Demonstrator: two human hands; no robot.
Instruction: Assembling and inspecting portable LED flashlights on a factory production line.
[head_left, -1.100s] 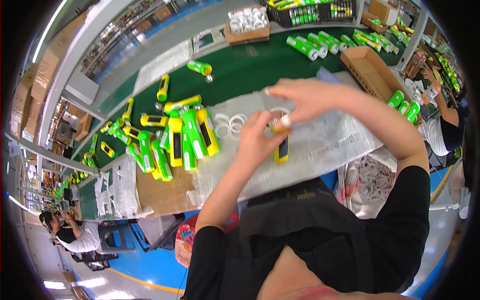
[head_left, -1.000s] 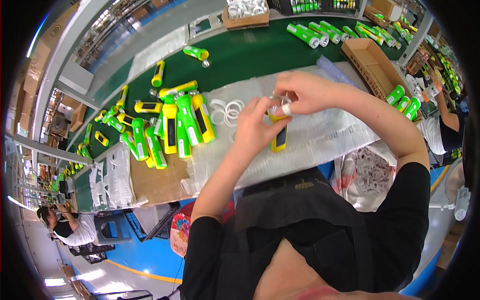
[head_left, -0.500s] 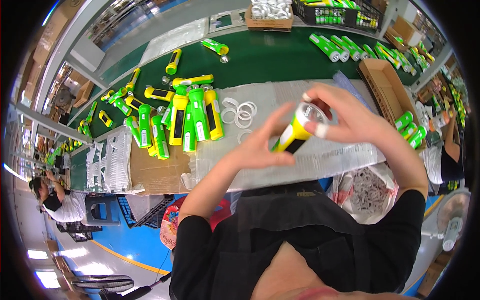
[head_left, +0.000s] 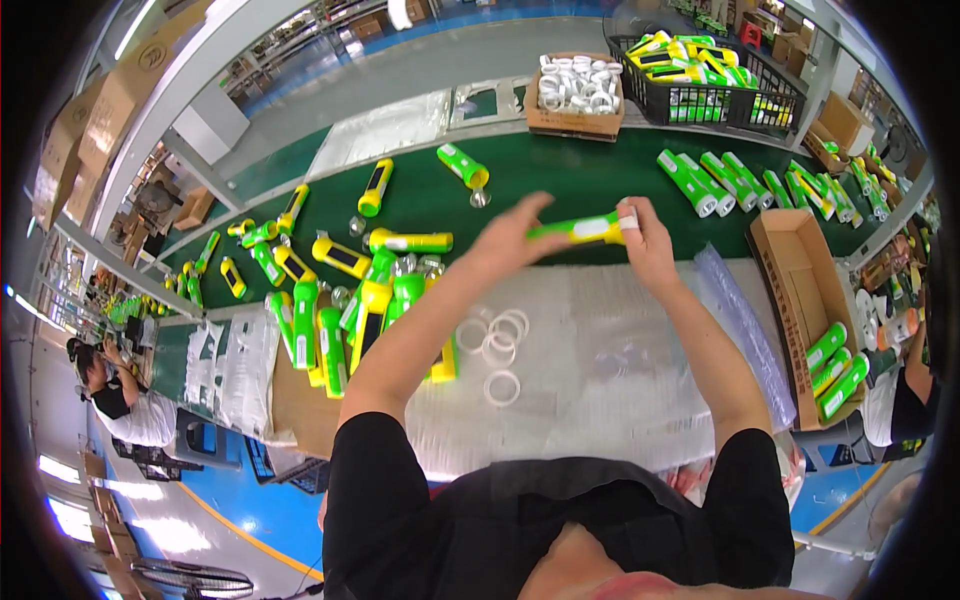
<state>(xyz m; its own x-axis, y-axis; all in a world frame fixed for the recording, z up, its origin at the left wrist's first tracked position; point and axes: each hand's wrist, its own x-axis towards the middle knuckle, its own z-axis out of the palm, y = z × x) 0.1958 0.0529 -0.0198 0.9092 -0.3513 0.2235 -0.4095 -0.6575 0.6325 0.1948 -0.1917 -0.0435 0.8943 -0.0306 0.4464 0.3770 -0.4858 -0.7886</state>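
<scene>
My right hand [head_left: 648,245] is closed round the wide head end of a green and yellow flashlight [head_left: 582,230], held sideways above the work surface. A white wrap shows on one of its fingers. My left hand [head_left: 505,238] is at the flashlight's green tail end, smeared by motion, so its grip cannot be made out. Loose white rings [head_left: 500,345] lie on the plastic-covered surface below. Left of them is a pile of green and yellow flashlights [head_left: 304,325], partly hidden by my left forearm. A clear reflector cup [head_left: 480,197] lies by a flashlight [head_left: 461,165] beyond.
A cardboard box of white rings [head_left: 575,124] and a black crate of flashlights [head_left: 700,108] stand at the back. On the right are rows of flashlights [head_left: 690,185], an open carton [head_left: 785,255] and rolled bubble wrap [head_left: 740,330]. Another person [head_left: 140,410] works far left.
The flashlight has swung from tilted, head up, to lying sideways, farther from my body. My right hand has closed round its head end. The view has shifted, showing more of the back.
</scene>
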